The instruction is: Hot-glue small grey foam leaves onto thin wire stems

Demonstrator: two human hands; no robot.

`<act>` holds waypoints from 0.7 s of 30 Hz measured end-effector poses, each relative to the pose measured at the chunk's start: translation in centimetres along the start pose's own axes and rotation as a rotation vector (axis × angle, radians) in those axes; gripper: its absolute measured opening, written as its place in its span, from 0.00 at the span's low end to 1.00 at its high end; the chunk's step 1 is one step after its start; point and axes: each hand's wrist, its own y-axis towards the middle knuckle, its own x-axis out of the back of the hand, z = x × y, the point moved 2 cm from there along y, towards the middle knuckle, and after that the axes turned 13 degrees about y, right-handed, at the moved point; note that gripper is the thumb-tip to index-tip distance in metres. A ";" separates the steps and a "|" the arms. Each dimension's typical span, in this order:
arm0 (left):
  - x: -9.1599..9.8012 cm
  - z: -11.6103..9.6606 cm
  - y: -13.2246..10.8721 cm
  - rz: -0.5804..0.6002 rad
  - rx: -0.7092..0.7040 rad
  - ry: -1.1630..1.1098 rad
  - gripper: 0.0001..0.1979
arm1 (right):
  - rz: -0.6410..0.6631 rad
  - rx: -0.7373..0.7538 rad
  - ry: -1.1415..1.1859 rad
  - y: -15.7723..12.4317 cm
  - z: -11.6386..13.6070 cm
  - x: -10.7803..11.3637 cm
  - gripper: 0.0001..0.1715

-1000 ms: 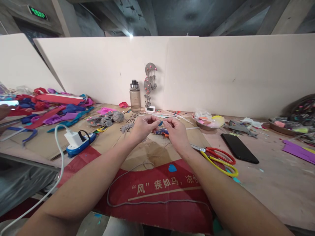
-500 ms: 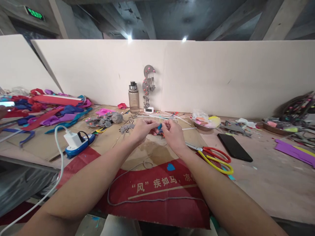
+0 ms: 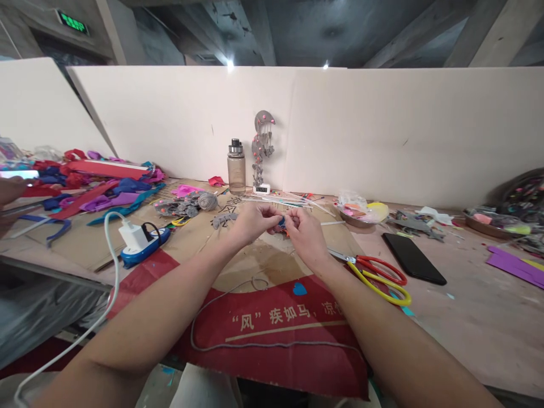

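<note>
My left hand [image 3: 254, 222] and my right hand [image 3: 305, 232] meet over the middle of a cardboard sheet [image 3: 263, 266], fingers pinched together. Between the fingertips sits a small blue piece [image 3: 281, 221] with bits of red and orange beside it. Both hands grip this small craft piece. A grey cord [image 3: 238, 340] loops across the red printed part of the cardboard below my forearms. A small blue heart shape [image 3: 299, 289] lies on the cardboard near my right wrist.
Red and yellow scissors [image 3: 376, 273] and a black phone [image 3: 413, 258] lie to the right. A water bottle [image 3: 236, 168] and a grey hanging ornament [image 3: 262, 144] stand against the white partition. A charger on a blue power strip [image 3: 142, 245], coloured strips [image 3: 93, 192] and grey yarn [image 3: 207, 200] lie left.
My hands have drawn closer together and lowered slightly, so the blue piece is now mostly covered by my fingers. The view shifted a little.
</note>
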 end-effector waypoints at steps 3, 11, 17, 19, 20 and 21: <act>0.2 0.0 0.0 0.025 0.009 -0.020 0.06 | 0.033 -0.004 0.026 0.0 0.1 -0.1 0.07; -0.2 1.0 0.5 0.145 0.078 -0.280 0.08 | -0.037 -0.068 0.108 0.1 -0.5 0.3 0.12; 0.0 0.7 0.4 0.086 0.044 -0.240 0.07 | -0.057 -0.041 0.122 -0.1 -0.3 0.5 0.11; 0.1 0.7 0.4 0.075 0.020 -0.218 0.05 | -0.049 -0.034 0.104 -0.2 -0.1 0.4 0.11; 0.2 0.7 0.4 0.074 0.012 -0.215 0.05 | -0.045 -0.032 0.099 -0.3 -0.1 0.4 0.10; 0.2 0.7 0.4 0.079 0.011 -0.224 0.05 | -0.041 -0.029 0.097 -0.3 0.0 0.4 0.10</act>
